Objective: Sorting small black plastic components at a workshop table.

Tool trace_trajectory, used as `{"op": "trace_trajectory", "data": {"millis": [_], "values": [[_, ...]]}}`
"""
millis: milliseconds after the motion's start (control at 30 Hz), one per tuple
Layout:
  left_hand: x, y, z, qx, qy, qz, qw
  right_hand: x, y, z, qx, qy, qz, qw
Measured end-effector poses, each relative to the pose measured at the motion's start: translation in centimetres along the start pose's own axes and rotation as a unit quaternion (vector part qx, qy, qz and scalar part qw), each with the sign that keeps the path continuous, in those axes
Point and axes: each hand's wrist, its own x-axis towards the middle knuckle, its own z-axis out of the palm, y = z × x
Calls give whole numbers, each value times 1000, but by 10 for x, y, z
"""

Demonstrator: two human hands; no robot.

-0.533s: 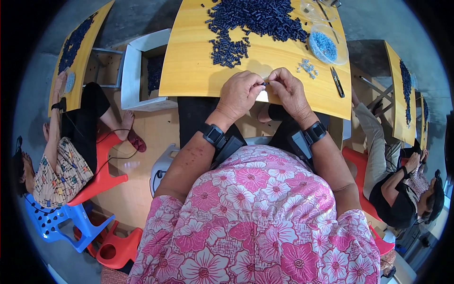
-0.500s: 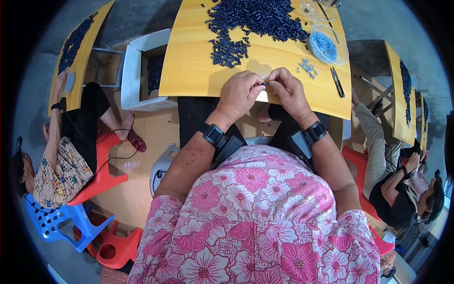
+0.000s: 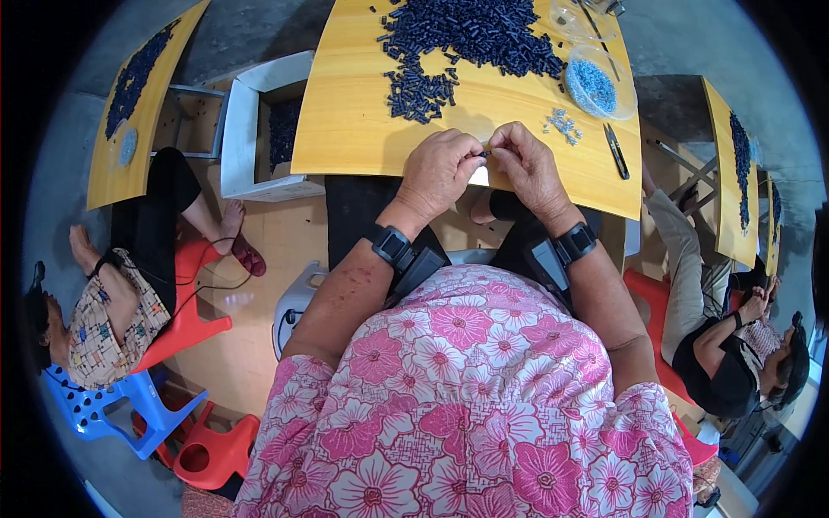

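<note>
My left hand (image 3: pixel 442 168) pinches a small dark cylindrical piece (image 3: pixel 484 154) between thumb and fingertips, just over the table's near edge. Close beside it, my right hand (image 3: pixel 527 164) has its thumb and forefinger pressed together at the other end of that piece. Whether the right fingertips hold a tiny part of their own is hidden. Beyond the hands, a large heap of similar dark cylindrical pieces (image 3: pixel 471 34) covers the far part of the yellow table (image 3: pixel 345 112). A few small clear pieces (image 3: pixel 563 126) lie scattered to the right.
At the table's right stand a clear round tub (image 3: pixel 592 85) of small bluish pieces and black-handled snips (image 3: pixel 617 151). A white box (image 3: pixel 243 142) with dark pieces inside is at the left. Co-workers sit at tables on both sides, among red stools (image 3: pixel 207 449) and a blue stool (image 3: pixel 129 410).
My hands stay almost in place, still pinched together at the small piece. The person on the left has drawn an arm back from their table toward the body.
</note>
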Motion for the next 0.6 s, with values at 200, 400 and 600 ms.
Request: {"op": "trace_trajectory", "data": {"millis": [200, 400, 600], "values": [[0, 0, 0, 5, -2, 7, 1000, 3, -11, -3, -102, 3, -47, 994], [1, 0, -1, 10, -9, 11, 1000, 10, -20, -7, -204, -39, -82, 975], [0, -1, -2, 16, -13, 8, 1000, 11, -36, -9, -262, -111, -94, 954]]}}
